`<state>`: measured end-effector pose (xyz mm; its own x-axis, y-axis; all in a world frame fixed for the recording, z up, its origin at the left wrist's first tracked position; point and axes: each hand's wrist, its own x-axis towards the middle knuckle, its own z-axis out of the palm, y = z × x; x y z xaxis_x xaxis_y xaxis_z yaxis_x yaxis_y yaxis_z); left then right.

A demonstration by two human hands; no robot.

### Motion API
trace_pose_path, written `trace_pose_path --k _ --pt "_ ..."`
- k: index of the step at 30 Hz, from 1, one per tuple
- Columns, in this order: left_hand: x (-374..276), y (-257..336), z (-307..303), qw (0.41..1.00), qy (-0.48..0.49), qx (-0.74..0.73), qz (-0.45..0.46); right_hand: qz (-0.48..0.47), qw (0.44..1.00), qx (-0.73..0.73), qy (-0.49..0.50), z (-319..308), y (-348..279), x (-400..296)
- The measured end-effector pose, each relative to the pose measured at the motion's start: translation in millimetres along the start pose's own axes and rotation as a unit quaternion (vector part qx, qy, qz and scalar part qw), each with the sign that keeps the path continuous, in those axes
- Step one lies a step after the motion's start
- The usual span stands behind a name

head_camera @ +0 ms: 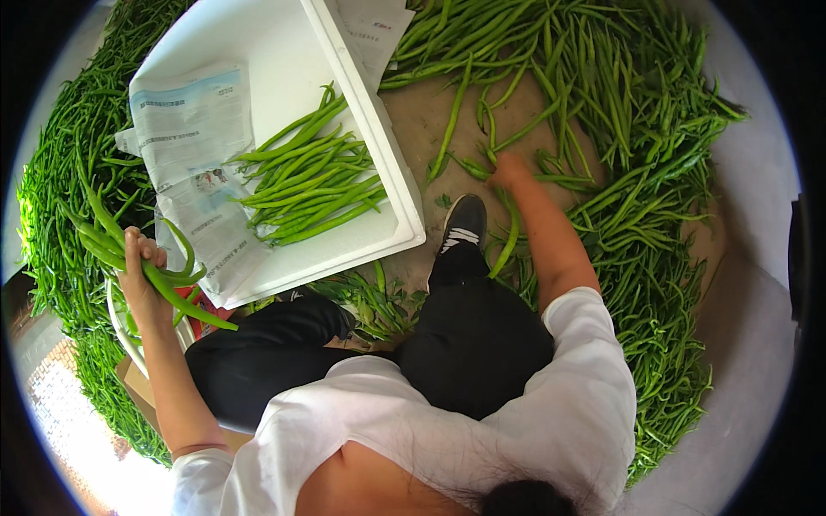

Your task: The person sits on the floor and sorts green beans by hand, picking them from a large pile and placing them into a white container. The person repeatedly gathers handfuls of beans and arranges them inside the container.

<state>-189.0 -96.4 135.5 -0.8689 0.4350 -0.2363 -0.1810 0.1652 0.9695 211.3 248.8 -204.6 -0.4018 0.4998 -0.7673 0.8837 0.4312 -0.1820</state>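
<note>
Several long green chili peppers (103, 235) are held in my left hand (143, 255), left of a white foam box. My right hand (510, 171) reaches down to the floor on the right, its fingers at some green peppers (474, 169); whether it grips them is hard to tell. Between the hands stands the white foam box (403, 200), lined at its left side with printed newspaper (193, 129). Inside it a layer of green peppers (310, 180) lies roughly side by side, partly on the newspaper.
Heaps of green peppers surround me at the left (84, 129) and the right (645, 277). My shoe (464, 222) rests on the floor right of the box. A white handle (116, 322) and a cardboard box (139, 387) are beside my left forearm. A pale wall (755, 155) stands at the right.
</note>
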Motion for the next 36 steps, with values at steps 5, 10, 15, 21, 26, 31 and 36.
trace_pose_path --k 5,10,15,21,26,31,36 --pt "-2.3 4.5 -4.2 1.000 0.003 -0.002 0.004 -0.039 0.987 0.069 0.139 -40.2 -26.9 -30.1" --pt "4.0 3.3 -0.7 1.000 0.017 0.004 0.004 -0.184 0.973 0.063 0.128 -53.7 -74.6 -8.2" --pt "10.3 0.2 -2.6 1.000 0.029 -0.009 -0.006 -0.201 0.964 -0.165 0.054 -0.9 -118.2 34.9" --pt "11.3 -0.6 -8.0 1.000 0.010 -0.014 0.003 -0.224 0.956 -0.055 0.184 -19.3 -100.3 -23.0" --pt "4.1 3.3 -20.6 0.999 0.006 -0.033 0.001 -0.284 0.873 0.195 0.347 -89.2 -68.0 -109.3" --pt "2.2 4.1 -19.4 0.999 -0.016 -0.048 -0.003 -0.167 0.770 0.406 0.464 -153.2 -9.7 -178.4" --pt "3.1 2.0 -24.4 0.998 -0.025 -0.057 -0.006 -0.115 0.787 0.444 0.413 -186.3 1.8 -224.8"
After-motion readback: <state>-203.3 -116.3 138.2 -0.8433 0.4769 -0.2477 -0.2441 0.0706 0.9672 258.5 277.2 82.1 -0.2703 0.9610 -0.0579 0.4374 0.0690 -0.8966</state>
